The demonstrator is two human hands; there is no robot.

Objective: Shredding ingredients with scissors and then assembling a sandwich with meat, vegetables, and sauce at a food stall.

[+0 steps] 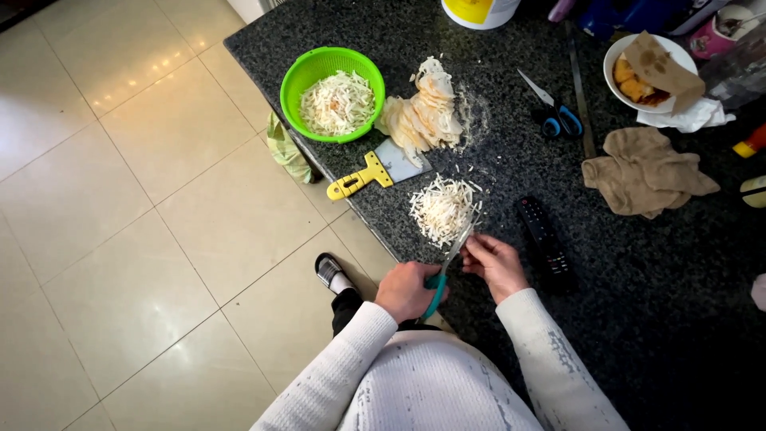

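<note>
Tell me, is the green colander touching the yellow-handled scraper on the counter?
Apart. The head view shows bare dark counter between the green colander and the yellow-handled scraper, which lies below it near the counter edge.

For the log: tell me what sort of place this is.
Most likely a home kitchen: a dark speckled stone counter over a tiled floor, with a green colander of shredded food and a plate of fried food on the counter.

Speckled polished stone counter (638, 303), glossy green plastic colander (297, 80), metal-bladed scissors (448, 267), crumpled brown cloth (646, 172), shiny floor tiles (120, 239).
</note>
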